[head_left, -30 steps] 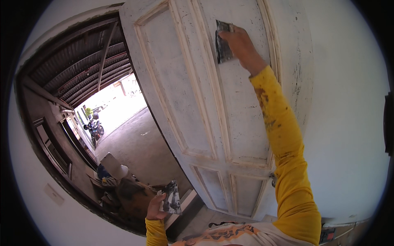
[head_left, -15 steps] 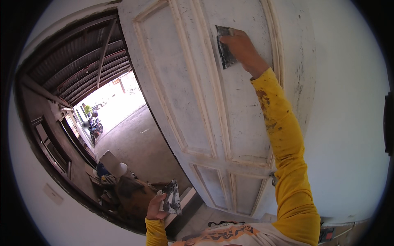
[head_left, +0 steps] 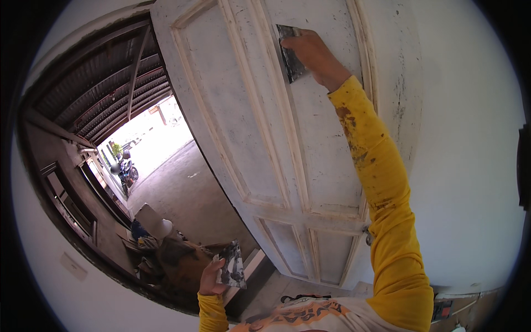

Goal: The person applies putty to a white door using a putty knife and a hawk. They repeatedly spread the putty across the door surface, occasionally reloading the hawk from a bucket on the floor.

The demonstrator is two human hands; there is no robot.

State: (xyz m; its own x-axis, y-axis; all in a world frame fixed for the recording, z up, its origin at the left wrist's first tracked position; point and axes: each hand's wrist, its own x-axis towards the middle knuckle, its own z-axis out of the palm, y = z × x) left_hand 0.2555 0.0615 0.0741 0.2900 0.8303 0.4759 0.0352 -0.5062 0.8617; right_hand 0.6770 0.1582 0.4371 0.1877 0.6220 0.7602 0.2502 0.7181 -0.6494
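Note:
My right hand is raised high, gripping a flat metal scraper blade and pressing it against an upper panel of a white panelled door. The sleeve on that arm is yellow and stained. Low down, my left hand holds a second flat blade smeared with grey-white filler, away from the door.
The door stands open against a white wall. Through the doorway lie a concrete floor, a pile of bags and clutter, a dark wooden wall with windows and a parked motorbike far off. A door handle sits near my right elbow.
My right hand has slid the scraper slightly down and right on the door panel. My left hand with its blade has stayed low, shifting only a little.

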